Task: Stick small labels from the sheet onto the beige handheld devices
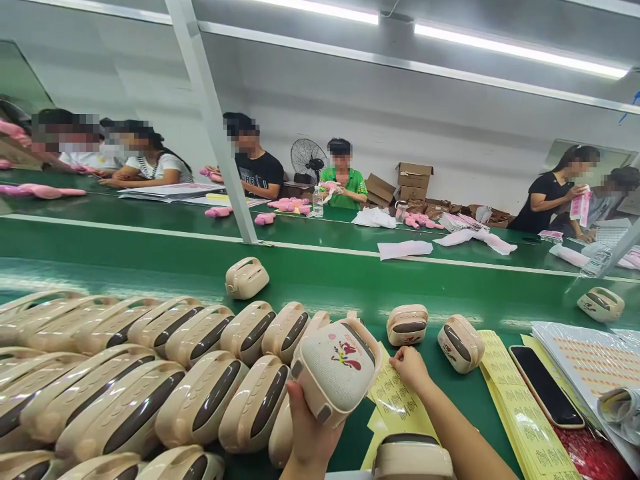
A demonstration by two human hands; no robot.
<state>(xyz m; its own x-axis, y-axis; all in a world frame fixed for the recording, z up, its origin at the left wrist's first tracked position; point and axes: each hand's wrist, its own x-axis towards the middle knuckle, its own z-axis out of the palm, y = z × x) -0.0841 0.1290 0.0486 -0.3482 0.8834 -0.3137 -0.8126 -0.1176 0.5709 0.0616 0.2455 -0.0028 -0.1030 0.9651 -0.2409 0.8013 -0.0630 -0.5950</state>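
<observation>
My left hand (316, 427) is wrapped round the lower side of a beige portable speaker (340, 363), tilted up so its pale grille and red cartoon print show. To its right, my right hand (411, 368) has its fingers pinched together at the upper edge of a yellow label sheet (397, 400) with small dark print. Whether a label is between those fingertips I cannot make out. Just beyond the right hand stands one speaker (407, 325), with another speaker (461, 343) to its right. At the bottom edge a further speaker (413, 457) is partly cut off.
Rows of beige speakers (205, 400) fill the left side of the green table (320, 280). On the right lie yellow label strips (525, 413), a phone (546, 387) and printed sheets (595, 360). A metal post (213, 120) rises beyond; several people sit behind the far bench.
</observation>
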